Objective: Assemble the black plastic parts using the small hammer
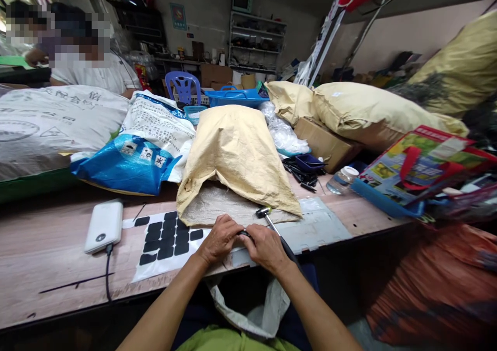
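Observation:
My left hand (222,238) and my right hand (268,246) meet at the table's front edge, fingers closed together. Pinched between them is a small black piece (244,232), mostly hidden by the fingers. A small mallet (263,212) with a black head and metal shaft lies by my right hand, its black handle passing behind the wrist. Just beyond my hands, the open mouth of a tan woven sack (236,154) faces me. To the left of my left hand lies a white sheet of black square pads (166,237). An open pale bag (256,317) sits below, at my lap.
A white power bank (104,225) with a cable lies on the table (50,237) at left. Blue-and-white sack (151,139), clear jar (342,180), cardboard box (328,141) and colourful bag (423,164) stand around. A person in white (93,71) sits at back left.

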### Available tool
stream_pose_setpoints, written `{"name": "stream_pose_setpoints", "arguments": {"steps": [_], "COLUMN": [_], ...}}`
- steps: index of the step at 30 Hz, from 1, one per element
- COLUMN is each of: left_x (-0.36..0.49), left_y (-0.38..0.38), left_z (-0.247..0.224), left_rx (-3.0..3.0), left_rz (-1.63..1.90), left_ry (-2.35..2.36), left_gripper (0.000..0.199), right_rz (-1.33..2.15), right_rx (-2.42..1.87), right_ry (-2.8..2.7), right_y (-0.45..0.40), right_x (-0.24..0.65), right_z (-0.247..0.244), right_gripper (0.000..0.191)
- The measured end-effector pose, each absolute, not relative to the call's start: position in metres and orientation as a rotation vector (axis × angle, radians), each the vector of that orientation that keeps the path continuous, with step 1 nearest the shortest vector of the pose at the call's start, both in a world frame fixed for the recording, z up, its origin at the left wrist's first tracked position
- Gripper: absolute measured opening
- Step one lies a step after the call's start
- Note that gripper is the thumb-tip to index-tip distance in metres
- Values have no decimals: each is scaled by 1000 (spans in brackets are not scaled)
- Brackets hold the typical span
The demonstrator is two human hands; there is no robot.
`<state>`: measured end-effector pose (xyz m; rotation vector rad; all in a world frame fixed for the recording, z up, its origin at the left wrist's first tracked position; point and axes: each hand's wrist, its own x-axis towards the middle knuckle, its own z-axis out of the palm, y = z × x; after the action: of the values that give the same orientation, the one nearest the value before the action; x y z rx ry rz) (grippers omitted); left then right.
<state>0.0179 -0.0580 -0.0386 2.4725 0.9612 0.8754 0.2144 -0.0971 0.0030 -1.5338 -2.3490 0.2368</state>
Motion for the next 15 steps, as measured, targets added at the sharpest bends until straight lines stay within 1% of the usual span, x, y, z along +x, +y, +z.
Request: {"name": "stream_pose_setpoints", "arguments": {"steps": [7,13,14,15], "left_x": [15,17,17,17], "left_y": [-55,-60,-61,-63], "left_z": [-46,-36,-32,-28], "left_rx": [2490,2491,2488,2483], "left_rz": [927,864,852,848], "left_ry": [924,949,957,965], "left_gripper": [22,19,20,25], "right_rz": [190,315,330,339], "right_rx": [-1561,-1544,-1544,-1549], "right_ry": [-2288,-2212,-2199,-2181], "right_y": [-99,-104,-105,-107], "right_x": [201,207,209,212], "right_z": [-4,-8,-6,-3], "right_gripper": [12,11,12,13]}}
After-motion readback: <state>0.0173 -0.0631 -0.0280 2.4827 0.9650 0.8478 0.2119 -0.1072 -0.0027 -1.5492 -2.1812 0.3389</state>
